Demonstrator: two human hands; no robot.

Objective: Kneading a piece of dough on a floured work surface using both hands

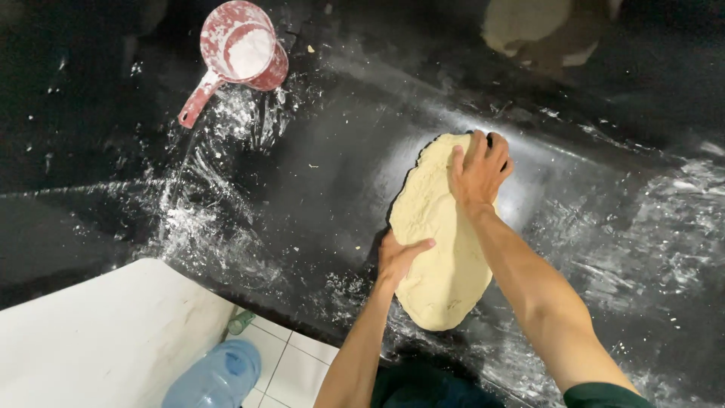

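A long slab of pale dough (442, 242) lies right of centre on the black, flour-streaked worktop (317, 174). The right hand (479, 170) lies over the dough's far end, fingers spread and curled over its edge. The left hand (398, 257) presses against the near left edge, thumb lying across the dough; its fingers seem tucked under, though I cannot be sure. A red scoop (240, 57) holding flour sits at the upper left. A blue water jug (215, 378) stands on the floor at the lower left.
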